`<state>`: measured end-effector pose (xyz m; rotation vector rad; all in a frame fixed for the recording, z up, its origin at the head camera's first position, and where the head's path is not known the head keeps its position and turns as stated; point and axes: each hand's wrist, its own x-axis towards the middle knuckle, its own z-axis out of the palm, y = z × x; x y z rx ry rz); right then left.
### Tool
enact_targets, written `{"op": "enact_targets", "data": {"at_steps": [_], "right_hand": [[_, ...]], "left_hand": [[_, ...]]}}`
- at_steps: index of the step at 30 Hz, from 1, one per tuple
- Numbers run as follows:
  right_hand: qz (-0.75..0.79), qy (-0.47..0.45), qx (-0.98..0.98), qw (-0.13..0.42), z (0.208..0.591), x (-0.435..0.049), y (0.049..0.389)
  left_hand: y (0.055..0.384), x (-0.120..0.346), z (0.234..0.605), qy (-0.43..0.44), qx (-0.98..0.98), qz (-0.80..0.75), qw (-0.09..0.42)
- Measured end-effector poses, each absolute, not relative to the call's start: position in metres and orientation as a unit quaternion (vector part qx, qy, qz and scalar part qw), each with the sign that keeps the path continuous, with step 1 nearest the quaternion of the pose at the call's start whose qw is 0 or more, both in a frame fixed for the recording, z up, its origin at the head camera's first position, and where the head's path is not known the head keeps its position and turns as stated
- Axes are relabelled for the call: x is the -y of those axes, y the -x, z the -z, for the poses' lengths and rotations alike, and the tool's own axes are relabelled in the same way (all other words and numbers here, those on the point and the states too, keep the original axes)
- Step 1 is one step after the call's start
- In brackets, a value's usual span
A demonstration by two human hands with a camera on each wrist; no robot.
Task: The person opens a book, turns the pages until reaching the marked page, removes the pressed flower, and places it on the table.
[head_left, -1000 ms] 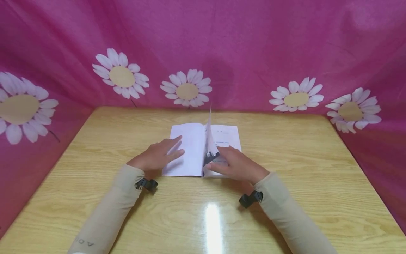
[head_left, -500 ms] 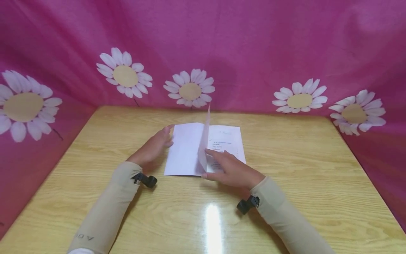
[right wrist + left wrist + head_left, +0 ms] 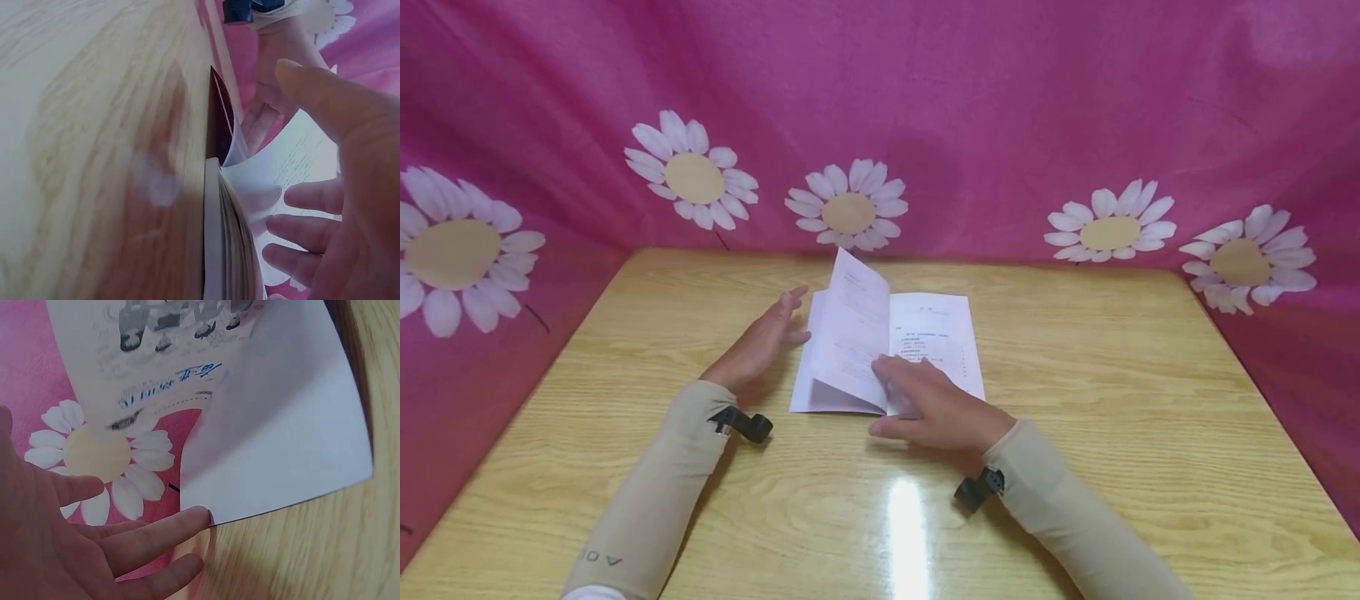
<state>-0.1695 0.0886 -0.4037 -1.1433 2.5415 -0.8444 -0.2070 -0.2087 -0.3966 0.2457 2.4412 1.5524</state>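
A book (image 3: 936,321) lies open on the wooden table, its right page printed with lines of text. One thin leaf (image 3: 853,329) stands raised and leans over to the left above the white left side. My left hand (image 3: 756,342) is at the book's left edge with fingers extended; in the left wrist view a fingertip (image 3: 200,517) meets the white sheet's corner. Over the lower right page, near the spine, is my right hand (image 3: 936,408), fingers loosely extended beside the turning leaf. From the right wrist view, the dark red cover (image 3: 220,119) lifts off the table.
The wooden table (image 3: 1112,400) extends around the book, with a bright light reflection (image 3: 907,533) in front. A pink cloth (image 3: 977,125) printed with large daisies hangs behind and at both sides. Each wrist wears a small black camera (image 3: 748,425).
The raised leaf has swung from upright over to the left, uncovering the right page's text. My left hand has moved off the left page to its outer edge. My right hand has shifted slightly left.
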Motion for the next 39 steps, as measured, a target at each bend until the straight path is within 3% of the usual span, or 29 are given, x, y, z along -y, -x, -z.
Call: {"op": "enact_targets", "data": {"at_steps": [28, 39], "right_hand": [[0.215, 0.401, -0.883, 0.118, 0.410, -0.085, 0.163], [0.202, 0.395, -0.887, 0.128, 0.410, -0.084, 0.161]], "left_hand": [[0.207, 0.201, 0.391, -0.065, -0.871, -0.479, 0.089], [0.201, 0.190, 0.385, -0.120, -0.921, -0.365, 0.062]]}}
